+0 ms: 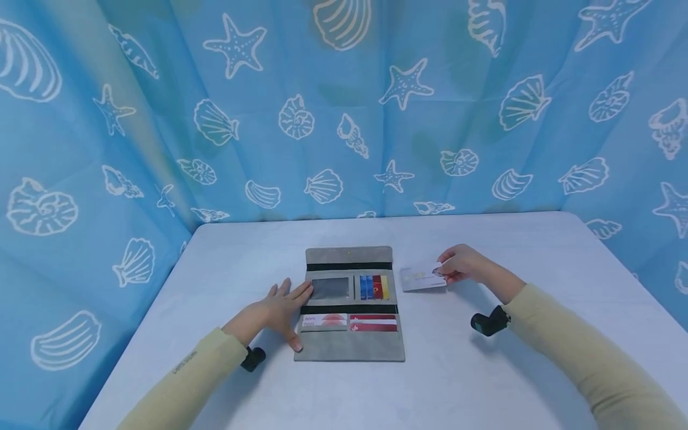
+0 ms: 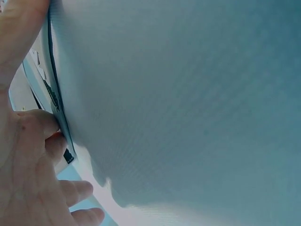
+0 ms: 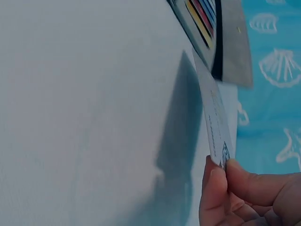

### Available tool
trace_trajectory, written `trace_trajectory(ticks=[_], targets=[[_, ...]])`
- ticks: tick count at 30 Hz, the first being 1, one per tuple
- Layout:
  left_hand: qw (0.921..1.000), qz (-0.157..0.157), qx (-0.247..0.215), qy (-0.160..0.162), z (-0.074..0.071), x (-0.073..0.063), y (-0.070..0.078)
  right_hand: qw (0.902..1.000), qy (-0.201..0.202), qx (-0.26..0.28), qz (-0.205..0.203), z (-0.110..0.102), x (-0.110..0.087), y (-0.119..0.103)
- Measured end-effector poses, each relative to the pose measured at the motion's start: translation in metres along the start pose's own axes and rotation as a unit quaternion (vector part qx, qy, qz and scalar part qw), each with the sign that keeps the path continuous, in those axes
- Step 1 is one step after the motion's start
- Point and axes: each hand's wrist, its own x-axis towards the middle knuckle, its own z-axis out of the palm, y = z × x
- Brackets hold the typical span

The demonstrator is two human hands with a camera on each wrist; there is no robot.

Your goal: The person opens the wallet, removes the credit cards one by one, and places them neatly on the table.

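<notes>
A grey wallet (image 1: 349,350) lies unfolded on the table in the head view, with cards in its slots and a clear window pocket (image 1: 330,288). My left hand (image 1: 280,312) rests at the wallet's left edge, fingers spread and touching it. To the right of the wallet, my right hand (image 1: 463,264) pinches the right end of a pale card (image 1: 418,279) between thumb and fingers. The right wrist view shows this card (image 3: 212,110) raised off the table, its shadow beside it. Its far end points toward the wallet (image 3: 235,47). In the left wrist view, fingers (image 2: 51,125) meet the wallet's edge.
Several coloured cards (image 1: 373,287) fill the upper right slot; a white-and-red card (image 1: 324,321) and a red card (image 1: 373,323) sit in the lower slots. The white table (image 1: 451,382) ends at a blue shell-patterned curtain (image 1: 365,107). Small black devices sit at both wrists.
</notes>
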Motion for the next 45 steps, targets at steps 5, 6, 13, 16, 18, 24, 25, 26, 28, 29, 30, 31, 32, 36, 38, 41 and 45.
trace_trajectory(ticks=[5, 6, 13, 16, 18, 24, 25, 26, 28, 29, 30, 31, 32, 36, 38, 41, 45], targets=[[1.0, -0.005, -0.007, 0.003, 0.005, 0.0, -0.004, 0.9999, 0.012, 0.007, -0.001, -0.019, 0.001, 0.002], [0.9999, -0.006, -0.009, 0.004, 0.005, 0.0, -0.004, 0.9999, 0.015, 0.006, -0.001, -0.021, 0.002, 0.002], [0.9997, -0.005, -0.021, 0.007, 0.008, -0.001, -0.004, 0.9994, 0.033, 0.007, 0.003, -0.032, 0.007, 0.004], [0.9997, -0.003, -0.025, 0.007, 0.008, -0.001, -0.003, 0.9991, 0.038, 0.015, 0.004, -0.034, 0.01, 0.003], [0.9997, -0.003, -0.025, 0.007, 0.008, -0.002, -0.003, 0.999, 0.041, 0.016, 0.003, -0.036, 0.011, 0.002], [0.9997, -0.003, -0.022, 0.009, 0.008, 0.0, -0.003, 0.9978, 0.061, 0.024, -0.006, -0.04, 0.019, 0.001], [0.9997, -0.001, -0.022, 0.009, 0.008, 0.001, -0.003, 0.9975, 0.066, 0.024, -0.01, -0.04, 0.019, 0.001], [0.9997, 0.0, -0.022, 0.01, 0.008, 0.001, -0.003, 0.997, 0.072, 0.025, -0.012, -0.04, 0.02, 0.0], [0.9997, 0.003, -0.022, 0.012, 0.008, 0.002, -0.003, 0.9955, 0.089, 0.032, -0.014, -0.039, 0.022, 0.0], [0.9997, 0.005, -0.022, 0.013, 0.008, 0.002, -0.003, 0.9945, 0.097, 0.035, -0.015, -0.039, 0.024, 0.001], [0.9997, 0.004, -0.02, 0.012, 0.008, 0.002, -0.003, 0.9935, 0.106, 0.038, -0.017, -0.038, 0.025, 0.001], [0.9997, 0.004, -0.019, 0.012, 0.007, 0.002, -0.003, 0.9922, 0.115, 0.042, -0.02, -0.036, 0.027, 0.002], [0.9997, 0.003, -0.019, 0.012, 0.007, 0.002, -0.003, 0.9908, 0.124, 0.047, -0.025, -0.035, 0.029, 0.003], [0.9997, 0.003, -0.022, 0.011, 0.006, 0.002, -0.003, 0.9838, 0.149, 0.075, -0.065, -0.03, 0.036, 0.01], [0.9997, 0.004, -0.022, 0.01, 0.006, 0.002, -0.002, 0.9793, 0.162, 0.09, -0.081, -0.028, 0.04, 0.013], [0.9998, 0.002, -0.02, 0.008, 0.006, 0.003, -0.003, 0.9733, 0.184, 0.108, -0.085, -0.023, 0.043, 0.014], [0.9998, 0.002, -0.02, 0.007, 0.006, 0.005, -0.003, 0.9681, 0.208, 0.126, -0.06, -0.018, 0.05, 0.014]])
